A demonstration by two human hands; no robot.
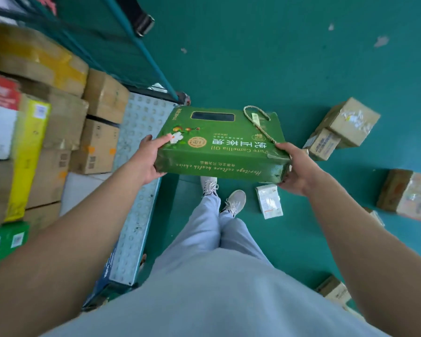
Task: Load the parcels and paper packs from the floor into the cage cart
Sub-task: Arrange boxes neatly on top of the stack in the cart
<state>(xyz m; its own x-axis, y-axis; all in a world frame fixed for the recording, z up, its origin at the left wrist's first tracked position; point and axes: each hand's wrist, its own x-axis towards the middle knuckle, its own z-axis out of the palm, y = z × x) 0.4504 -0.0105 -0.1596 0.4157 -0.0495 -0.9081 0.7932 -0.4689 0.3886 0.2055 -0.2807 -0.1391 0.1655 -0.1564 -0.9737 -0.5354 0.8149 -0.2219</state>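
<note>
A green gift box (pixel 219 142) with a rope handle (pixel 258 120) and a dark window on its top is held flat in the air, above the floor and just beside the open edge of the cage cart (pixel 141 166). The left hand (pixel 147 159) grips its near left corner, thumb on the printed top and fingers curled underneath. The right hand (pixel 294 166) grips the near right corner the same way, thumb on top, fingers wrapped under the edge.

To the left, the cart's pale perforated deck carries stacked brown cartons (pixel 100 122), a yellow box (pixel 27 154) standing on end, a red and white box (pixel 0 115) and another green box (pixel 3 242) at the near corner. Teal mesh (pixel 122 52) forms the cart's far side.

On the teal floor (pixel 277 57) to the right lie more parcels: two taped cartons (pixel 343 127) touching one another, a larger taped carton (pixel 408 193) further right, a small white pack (pixel 269 200) just beside the person's shoes (pixel 233 200), and another carton (pixel 333 290) near the lower right.
</note>
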